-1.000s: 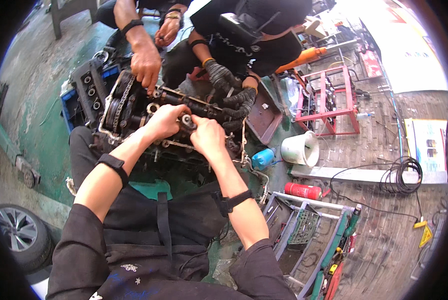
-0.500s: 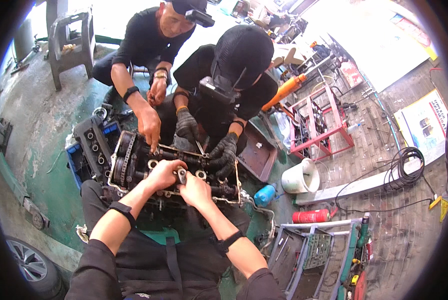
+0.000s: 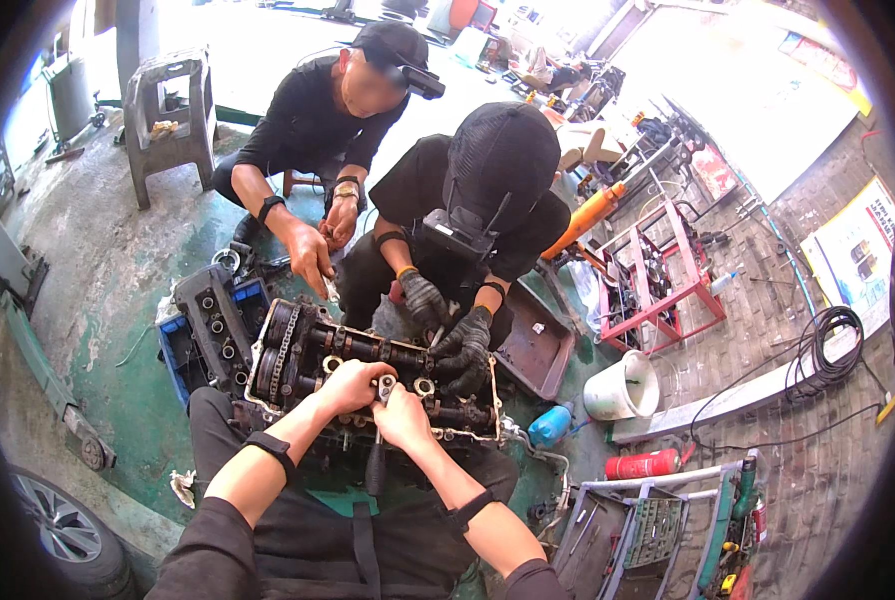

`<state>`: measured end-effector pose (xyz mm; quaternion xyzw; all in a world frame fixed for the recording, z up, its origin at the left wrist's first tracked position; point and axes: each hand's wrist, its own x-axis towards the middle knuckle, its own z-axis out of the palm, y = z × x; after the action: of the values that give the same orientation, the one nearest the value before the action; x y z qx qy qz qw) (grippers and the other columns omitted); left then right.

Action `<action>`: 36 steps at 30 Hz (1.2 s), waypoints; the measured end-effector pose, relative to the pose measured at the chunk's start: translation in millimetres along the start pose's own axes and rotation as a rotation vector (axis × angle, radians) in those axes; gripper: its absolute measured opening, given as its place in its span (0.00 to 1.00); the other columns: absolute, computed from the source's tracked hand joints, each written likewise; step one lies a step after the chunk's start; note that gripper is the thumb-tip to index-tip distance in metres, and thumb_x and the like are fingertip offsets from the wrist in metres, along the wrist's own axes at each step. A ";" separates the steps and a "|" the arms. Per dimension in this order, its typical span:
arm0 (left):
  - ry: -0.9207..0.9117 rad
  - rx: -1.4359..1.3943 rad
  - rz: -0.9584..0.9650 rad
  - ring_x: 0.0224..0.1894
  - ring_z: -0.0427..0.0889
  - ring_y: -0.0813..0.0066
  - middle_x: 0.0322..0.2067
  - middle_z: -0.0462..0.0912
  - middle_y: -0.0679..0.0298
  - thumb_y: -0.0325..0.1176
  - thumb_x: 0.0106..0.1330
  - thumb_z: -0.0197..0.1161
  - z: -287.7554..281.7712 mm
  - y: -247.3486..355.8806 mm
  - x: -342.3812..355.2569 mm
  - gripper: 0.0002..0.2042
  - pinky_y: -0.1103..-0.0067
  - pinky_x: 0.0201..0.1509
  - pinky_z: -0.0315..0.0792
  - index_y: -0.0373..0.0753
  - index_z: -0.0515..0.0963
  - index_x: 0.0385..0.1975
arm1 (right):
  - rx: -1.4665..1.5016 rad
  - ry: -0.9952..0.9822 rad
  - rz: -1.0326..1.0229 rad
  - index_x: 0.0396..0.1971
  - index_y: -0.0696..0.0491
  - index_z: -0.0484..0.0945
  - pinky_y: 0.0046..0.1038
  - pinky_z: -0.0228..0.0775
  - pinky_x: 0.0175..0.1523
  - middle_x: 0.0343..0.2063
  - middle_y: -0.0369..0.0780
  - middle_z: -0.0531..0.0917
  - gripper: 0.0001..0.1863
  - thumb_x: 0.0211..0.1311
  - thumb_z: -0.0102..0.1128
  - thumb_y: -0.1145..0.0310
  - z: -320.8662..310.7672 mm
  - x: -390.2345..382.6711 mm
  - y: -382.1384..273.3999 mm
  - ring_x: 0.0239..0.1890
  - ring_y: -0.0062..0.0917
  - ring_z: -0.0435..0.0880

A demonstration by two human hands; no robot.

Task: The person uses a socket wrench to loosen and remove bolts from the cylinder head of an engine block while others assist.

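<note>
An engine cylinder head (image 3: 448,412) with exposed camshafts and a timing chain (image 3: 286,340) lies before my knees. Over its near side, both hands meet around a ratchet wrench (image 3: 376,468). Its round metal head shows between my fingers, and the black handle points down toward my lap. My left hand (image 3: 353,388) is closed at the left of the ratchet head. From the right, my right hand (image 3: 405,418) has its fingers curled round the same end. What sits under the ratchet is hidden by my hands.
Opposite, a co-worker's gloved hands (image 3: 453,350) work on the engine with a thin metal tool. Another co-worker's bare hand (image 3: 311,258) hovers beyond the far left corner. A valve cover (image 3: 213,325) rests on a blue crate; a white bucket (image 3: 623,385), fire extinguisher (image 3: 643,465) and tool cart (image 3: 658,530) stand right.
The ratchet's black handle now shows below my hands, pointing toward me. The bare-handed co-worker has drawn a hand back from the engine. The whole view has shifted.
</note>
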<state>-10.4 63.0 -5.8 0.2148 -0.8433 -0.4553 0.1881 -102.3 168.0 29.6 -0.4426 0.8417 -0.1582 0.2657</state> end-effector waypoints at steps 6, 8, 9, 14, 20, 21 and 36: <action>-0.005 -0.016 -0.054 0.36 0.81 0.57 0.31 0.81 0.51 0.26 0.49 0.59 -1.9 6.2 0.2 0.14 0.73 0.40 0.74 0.37 0.78 0.37 | -0.373 0.082 -0.180 0.38 0.54 0.74 0.42 0.71 0.40 0.27 0.50 0.80 0.14 0.49 0.54 0.67 -27.5 -4.1 0.3 0.35 0.42 0.81; -0.020 -0.047 -0.073 0.37 0.82 0.58 0.31 0.82 0.51 0.25 0.51 0.58 -1.8 8.6 0.1 0.13 0.73 0.40 0.74 0.35 0.78 0.38 | -0.381 0.133 -0.231 0.36 0.54 0.75 0.42 0.71 0.40 0.27 0.49 0.80 0.13 0.49 0.53 0.68 -26.2 -1.9 5.9 0.34 0.42 0.81; -0.027 -0.057 -0.081 0.37 0.82 0.58 0.31 0.82 0.51 0.24 0.50 0.57 0.3 5.5 0.2 0.13 0.73 0.41 0.74 0.35 0.78 0.38 | -0.390 0.120 -0.222 0.35 0.55 0.75 0.42 0.71 0.40 0.27 0.50 0.80 0.13 0.48 0.54 0.67 -25.4 -0.6 8.1 0.35 0.43 0.81; -0.054 -0.083 0.004 0.37 0.81 0.56 0.31 0.81 0.51 0.23 0.48 0.57 -1.8 -0.7 1.1 0.15 0.72 0.42 0.73 0.36 0.78 0.38 | -0.070 0.028 -0.069 0.32 0.58 0.75 0.41 0.70 0.42 0.29 0.53 0.80 0.16 0.46 0.58 0.63 -12.9 -2.8 2.7 0.37 0.47 0.79; -0.030 -0.063 -0.006 0.37 0.81 0.57 0.32 0.81 0.51 0.24 0.49 0.58 -0.2 2.9 2.0 0.14 0.73 0.42 0.73 0.36 0.78 0.38 | -0.109 -0.005 -0.058 0.35 0.57 0.76 0.41 0.70 0.42 0.30 0.51 0.80 0.16 0.48 0.58 0.63 -17.5 0.0 2.0 0.38 0.46 0.79; -0.026 -0.048 -0.016 0.37 0.81 0.57 0.31 0.81 0.51 0.24 0.49 0.58 -1.3 2.4 1.8 0.14 0.73 0.42 0.73 0.36 0.78 0.38 | -0.199 -0.035 -0.091 0.35 0.56 0.76 0.41 0.70 0.42 0.30 0.51 0.80 0.15 0.48 0.58 0.64 -24.0 -2.2 -2.9 0.38 0.45 0.79; -0.019 0.008 0.028 0.36 0.80 0.54 0.29 0.81 0.53 0.26 0.47 0.59 -5.7 4.3 3.0 0.14 0.69 0.40 0.73 0.39 0.78 0.36 | 0.039 0.065 0.020 0.38 0.61 0.71 0.45 0.69 0.42 0.29 0.56 0.79 0.20 0.54 0.55 0.58 1.6 -8.4 -0.9 0.36 0.50 0.79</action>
<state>-10.8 59.6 1.1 0.1994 -0.8497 -0.4514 0.1855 -96.9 174.4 31.4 -0.4235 0.8510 -0.1863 0.2485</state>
